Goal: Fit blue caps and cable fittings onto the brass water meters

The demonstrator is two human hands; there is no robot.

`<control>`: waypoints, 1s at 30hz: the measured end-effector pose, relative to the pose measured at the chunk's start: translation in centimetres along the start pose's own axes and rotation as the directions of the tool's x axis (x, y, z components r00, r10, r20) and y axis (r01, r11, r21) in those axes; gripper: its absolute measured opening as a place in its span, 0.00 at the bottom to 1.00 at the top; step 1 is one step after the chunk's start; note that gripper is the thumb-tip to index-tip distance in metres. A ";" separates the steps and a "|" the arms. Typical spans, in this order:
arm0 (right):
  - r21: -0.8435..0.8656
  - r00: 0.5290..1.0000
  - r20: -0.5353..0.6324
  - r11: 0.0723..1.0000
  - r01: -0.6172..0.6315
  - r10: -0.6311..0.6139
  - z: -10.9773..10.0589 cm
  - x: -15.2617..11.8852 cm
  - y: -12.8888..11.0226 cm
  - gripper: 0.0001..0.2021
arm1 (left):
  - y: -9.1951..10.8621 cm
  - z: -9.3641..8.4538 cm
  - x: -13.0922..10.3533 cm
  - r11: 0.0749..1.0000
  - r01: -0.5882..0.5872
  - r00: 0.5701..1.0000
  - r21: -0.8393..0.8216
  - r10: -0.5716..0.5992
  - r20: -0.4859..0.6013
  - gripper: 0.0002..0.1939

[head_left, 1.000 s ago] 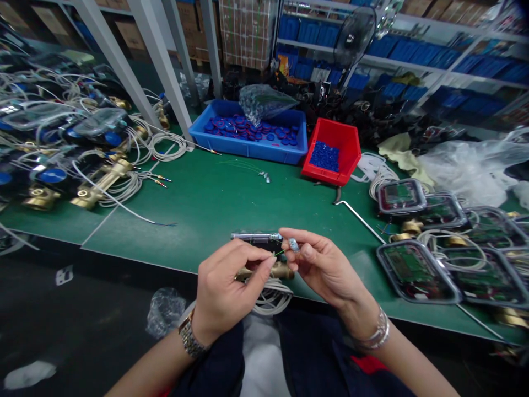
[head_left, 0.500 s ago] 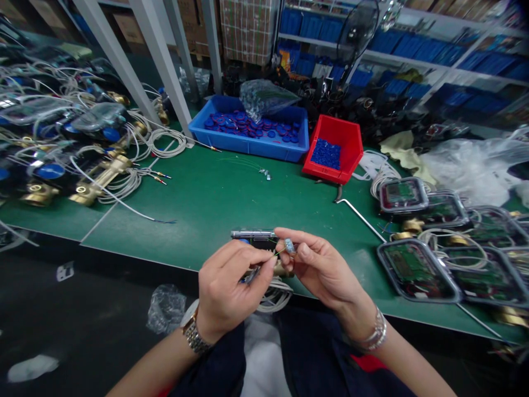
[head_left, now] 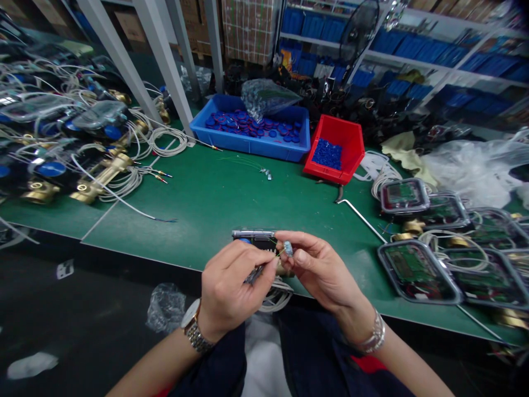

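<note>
Between thumb and fingers, my right hand (head_left: 320,267) holds a small grey-blue lead seal-like piece (head_left: 288,249). My left hand (head_left: 237,284) pinches a thin yellow-green wire (head_left: 281,253) that runs to that piece. Behind my fingers a meter with a clear-edged cover (head_left: 254,234) lies on the green bench, mostly hidden by my hands. A coil of pale cable (head_left: 278,298) hangs below it at the bench edge. Farther up the bench lie similar small pieces (head_left: 266,174) on thin green wires.
A blue bin (head_left: 248,144) of blue discs and a red bin (head_left: 330,175) of small blue parts stand at the back. Meters with brass fittings (head_left: 103,176) crowd the left; boxed circuit-board units (head_left: 419,270) sit at the right beside a metal rod (head_left: 363,220).
Both hands stay at nearly the same place. The small piece has turned slightly in my right fingers, and my left hand has shifted a little to the right.
</note>
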State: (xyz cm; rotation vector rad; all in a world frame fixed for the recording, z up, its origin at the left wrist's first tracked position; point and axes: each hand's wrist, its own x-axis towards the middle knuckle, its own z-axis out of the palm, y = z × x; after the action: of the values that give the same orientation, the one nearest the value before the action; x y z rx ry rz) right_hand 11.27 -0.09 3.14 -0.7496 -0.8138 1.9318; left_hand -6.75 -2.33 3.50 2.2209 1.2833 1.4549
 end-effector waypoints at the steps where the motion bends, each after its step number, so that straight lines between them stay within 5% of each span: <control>1: -0.004 1.000 -0.013 1.000 0.011 -0.011 0.0 0.0 0.0 0.16 | 0.0 0.0 0.0 1.000 -0.001 1.000 0.003 0.001 -0.002 0.09; 30: -0.152 0.992 -0.049 0.983 0.107 -0.115 -0.6 0.0 0.5 0.12 | 0.2 0.0 0.2 0.993 0.096 0.995 -0.062 -0.094 0.041 0.04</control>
State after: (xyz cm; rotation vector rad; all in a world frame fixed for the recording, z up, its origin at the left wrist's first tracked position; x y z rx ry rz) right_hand 11.52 -0.14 2.38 -0.8282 -0.9526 1.7564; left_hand -6.59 -2.29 3.79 2.1064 1.2929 1.3924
